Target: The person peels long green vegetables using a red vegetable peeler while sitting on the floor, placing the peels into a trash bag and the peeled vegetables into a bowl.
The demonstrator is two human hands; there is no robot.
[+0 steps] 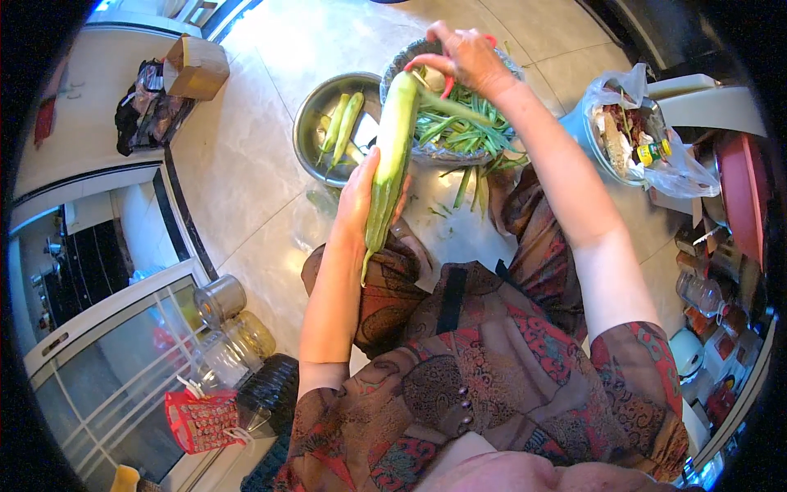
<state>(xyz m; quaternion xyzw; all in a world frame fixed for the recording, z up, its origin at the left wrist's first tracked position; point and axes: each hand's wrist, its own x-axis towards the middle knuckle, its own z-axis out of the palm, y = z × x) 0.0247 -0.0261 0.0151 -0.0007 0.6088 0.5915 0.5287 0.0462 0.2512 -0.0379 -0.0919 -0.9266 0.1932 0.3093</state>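
My left hand (359, 200) is closed around a long green loofah gourd (392, 154), partly peeled pale at its upper end. My right hand (470, 58) grips a red-handled peeler (433, 60) at the gourd's top, and a blurred strip of green peel (455, 109) trails beside it. Below that hand is a bin lined with a plastic bag (455, 157), holding green peelings (461, 126). To its left, a steel basin (301, 138) contains peeled gourds (342, 129) and a pale, flat thing that I cannot name.
At right stands a blue bucket (578, 132) with a plastic bag, refuse and a yellow-labelled bottle. A cardboard box (195, 67) and dark bags are at upper left. Clear plastic containers (230, 350) and a red patterned bag (203, 418) sit at lower left. Some peel lies on the tiled floor.
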